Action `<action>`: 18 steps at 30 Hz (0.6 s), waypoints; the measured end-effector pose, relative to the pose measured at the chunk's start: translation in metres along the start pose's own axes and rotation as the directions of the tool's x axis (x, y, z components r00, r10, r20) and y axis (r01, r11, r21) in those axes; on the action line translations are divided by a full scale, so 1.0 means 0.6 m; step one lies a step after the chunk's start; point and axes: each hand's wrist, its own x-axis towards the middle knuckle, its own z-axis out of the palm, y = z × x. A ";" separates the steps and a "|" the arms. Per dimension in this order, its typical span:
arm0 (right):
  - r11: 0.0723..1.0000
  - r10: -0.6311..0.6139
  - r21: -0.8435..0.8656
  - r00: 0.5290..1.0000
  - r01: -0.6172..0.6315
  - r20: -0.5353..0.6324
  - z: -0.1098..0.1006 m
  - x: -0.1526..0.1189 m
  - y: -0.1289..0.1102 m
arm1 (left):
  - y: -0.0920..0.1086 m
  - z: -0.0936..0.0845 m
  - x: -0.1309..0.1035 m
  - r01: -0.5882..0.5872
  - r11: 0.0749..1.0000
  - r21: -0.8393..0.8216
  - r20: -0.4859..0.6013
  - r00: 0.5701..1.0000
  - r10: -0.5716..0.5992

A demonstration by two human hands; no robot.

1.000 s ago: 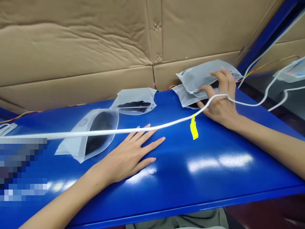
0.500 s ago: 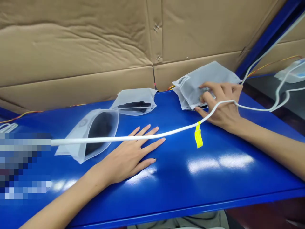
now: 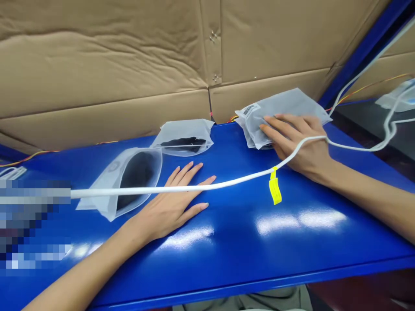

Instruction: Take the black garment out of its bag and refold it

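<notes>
Fingers spread, my left hand (image 3: 177, 198) rests on the blue table (image 3: 227, 242) with nothing in it. A white cable (image 3: 227, 183) with a yellow tag (image 3: 275, 190) passes over both hands. My right hand (image 3: 298, 144) lies with extended fingers on top of a frosted plastic bag (image 3: 288, 101) at the back right. That bag has a small printed label and seems stacked on another. To the left, one frosted bag (image 3: 108, 177) gapes open, dark inside. A second open-mouthed bag (image 3: 186, 129) lies behind my left hand, near the cardboard.
Brown cardboard (image 3: 129, 65) lines the back behind the table. A blue post (image 3: 359, 52) rises at the right, with white cables beside it. Thin red and yellow wires run along the back. A pixelated patch hides the left edge.
My left hand has slid left and slightly back. The fingers of my right hand have straightened and flattened over the bag. The yellow tag has shifted slightly right.
</notes>
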 end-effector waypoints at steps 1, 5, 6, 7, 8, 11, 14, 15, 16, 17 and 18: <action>1.000 -0.016 -0.002 1.000 0.016 -0.011 -0.003 0.000 -0.001 | 0.001 0.000 -0.001 0.011 1.000 -0.009 0.012 1.000 -0.011; 0.995 -0.102 0.019 0.994 0.103 -0.045 -0.016 -0.002 -0.014 | 0.004 -0.002 0.000 0.026 1.000 -0.010 0.011 1.000 -0.026; 0.990 -0.131 0.042 0.989 0.134 -0.069 -0.020 -0.003 -0.020 | 0.004 -0.003 0.001 0.019 1.000 -0.002 0.011 1.000 -0.019; 0.983 -0.162 0.075 0.982 0.170 -0.098 -0.024 -0.003 -0.026 | 0.004 -0.003 0.002 0.014 1.000 0.007 0.007 1.000 -0.014; 0.971 -0.197 0.114 0.972 0.212 -0.126 -0.029 -0.003 -0.033 | 0.004 -0.003 0.003 0.012 1.000 0.016 -0.002 1.000 -0.012; 0.925 -0.297 0.189 0.938 0.329 -0.180 -0.047 -0.002 -0.058 | 0.005 0.000 0.005 0.026 0.999 0.019 -0.050 0.998 -0.025; 0.894 -0.372 0.195 0.911 0.403 -0.178 -0.069 0.003 -0.086 | 0.008 0.001 0.002 0.064 0.998 -0.019 -0.156 0.985 -0.066; 0.878 -0.389 0.228 0.905 0.421 -0.173 -0.076 0.005 -0.095 | 0.009 0.000 0.000 0.073 0.997 -0.032 -0.197 0.977 -0.078; 0.859 -0.399 0.277 0.902 0.431 -0.164 -0.083 0.007 -0.103 | 0.011 -0.003 -0.001 0.070 0.997 -0.045 -0.233 0.969 -0.078; 0.837 -0.413 0.325 0.898 0.440 -0.152 -0.090 0.009 -0.110 | 0.014 -0.006 -0.002 0.049 0.997 -0.053 -0.261 0.963 -0.061; 0.812 -0.432 0.370 0.891 0.452 -0.141 -0.095 0.011 -0.116 | 0.017 -0.009 -0.002 0.011 0.998 -0.057 -0.277 0.960 -0.026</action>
